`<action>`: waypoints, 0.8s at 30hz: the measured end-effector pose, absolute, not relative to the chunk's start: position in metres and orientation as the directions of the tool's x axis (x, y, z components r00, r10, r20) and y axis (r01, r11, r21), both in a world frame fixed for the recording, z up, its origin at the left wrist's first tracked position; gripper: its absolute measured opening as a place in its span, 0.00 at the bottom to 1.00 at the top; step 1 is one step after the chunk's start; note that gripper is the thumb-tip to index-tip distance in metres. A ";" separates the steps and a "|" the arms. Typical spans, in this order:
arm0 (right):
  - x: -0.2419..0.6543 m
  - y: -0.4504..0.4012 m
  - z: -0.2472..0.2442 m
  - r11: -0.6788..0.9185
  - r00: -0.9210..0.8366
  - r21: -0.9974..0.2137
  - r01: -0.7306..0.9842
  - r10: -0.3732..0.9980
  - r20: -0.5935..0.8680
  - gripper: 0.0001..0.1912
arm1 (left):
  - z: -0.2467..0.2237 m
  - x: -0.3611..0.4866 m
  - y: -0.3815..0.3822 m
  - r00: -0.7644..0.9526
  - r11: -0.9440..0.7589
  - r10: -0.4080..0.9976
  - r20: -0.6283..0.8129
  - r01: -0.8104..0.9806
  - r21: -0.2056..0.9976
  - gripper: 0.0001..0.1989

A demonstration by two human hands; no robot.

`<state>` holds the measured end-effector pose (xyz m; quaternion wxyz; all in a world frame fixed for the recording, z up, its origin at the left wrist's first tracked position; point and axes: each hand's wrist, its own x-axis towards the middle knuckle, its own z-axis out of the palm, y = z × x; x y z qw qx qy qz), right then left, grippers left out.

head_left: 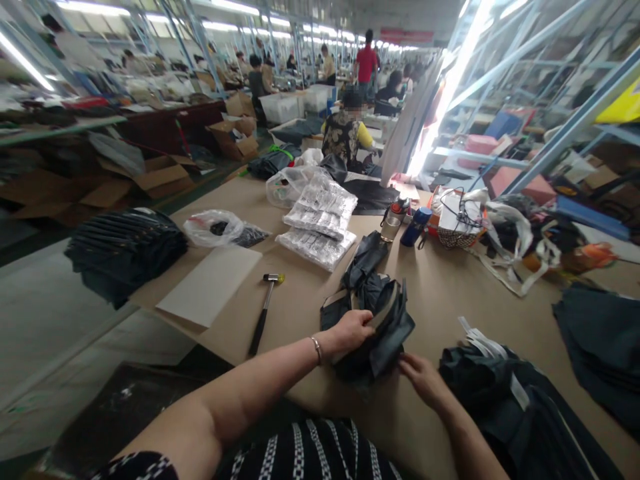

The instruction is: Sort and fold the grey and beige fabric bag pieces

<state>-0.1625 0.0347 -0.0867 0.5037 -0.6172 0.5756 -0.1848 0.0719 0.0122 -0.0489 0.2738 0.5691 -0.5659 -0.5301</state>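
Note:
A bunched dark fabric piece (373,293) with beige strips along some edges lies in front of me on the brown table. My left hand (353,330) is closed on its near left part, beside a beige strip. At the lower right edge of the same cloth, my right hand (420,375) pinches the fabric between thumb and fingers. To the left lies a small hammer (264,313) with a black handle and a yellow tip. A pile of dark fabric pieces (505,400) with white tags sits right of my right hand.
Clear plastic packets (320,217) are stacked behind the cloth, near a blue bottle (416,227) and a basket (457,227). A white sheet (210,283) and a dark folded stack (125,247) lie left; another dark pile (600,347) is far right. A person (347,133) sits beyond the table.

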 end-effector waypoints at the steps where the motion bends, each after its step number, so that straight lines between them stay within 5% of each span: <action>1: -0.174 0.027 -0.068 0.111 0.180 -0.786 -0.609 -0.945 -0.273 0.22 | -0.037 0.077 0.011 -0.255 -0.067 -0.945 -0.204 -0.458 0.886 0.05; 3: -0.186 0.013 -0.023 -0.150 0.129 -0.633 -0.759 -0.988 0.079 0.21 | -0.011 0.084 0.011 -0.416 0.271 -0.909 -0.035 -0.651 0.709 0.03; 5: -0.179 0.004 0.021 -0.480 0.377 -0.414 -0.773 -0.873 0.308 0.19 | 0.014 0.086 0.013 -0.585 0.554 -0.808 0.065 -0.719 0.419 0.04; 7: -0.160 -0.001 0.051 -0.659 0.595 -0.241 -0.713 -0.750 0.289 0.19 | 0.035 0.085 0.017 -0.670 0.677 -0.733 0.118 -0.704 0.216 0.04; 9: -0.138 -0.004 0.060 -0.671 0.654 -0.199 -0.714 -0.741 0.153 0.21 | 0.048 0.083 0.022 -0.708 0.728 -0.682 0.181 -0.680 0.085 0.02; 11: -0.123 -0.009 0.051 -0.576 0.605 -0.309 -0.757 -0.796 0.002 0.26 | 0.053 0.083 0.027 -0.723 0.747 -0.646 0.245 -0.664 0.012 0.02; 13: -0.115 -0.012 0.032 -0.399 0.569 -0.560 -0.726 -0.806 -0.163 0.29 | 0.052 0.085 0.030 -0.727 0.759 -0.616 0.303 -0.651 -0.017 0.03; 16: -0.103 -0.011 0.006 -0.023 0.587 -0.881 -0.473 -0.753 -0.296 0.22 | 0.046 0.093 0.034 -0.701 0.754 -0.602 0.383 -0.657 -0.017 0.05; 20: -0.083 0.009 -0.008 0.278 0.542 -0.942 -0.189 -0.771 -0.336 0.20 | 0.037 0.105 0.041 -0.633 0.716 -0.621 0.463 -0.698 0.006 0.06; 24: -0.068 0.025 -0.015 0.376 0.623 -0.914 -0.152 -0.681 -0.384 0.17 | 0.028 0.115 0.052 -0.604 0.712 -0.624 0.496 -0.701 0.041 0.07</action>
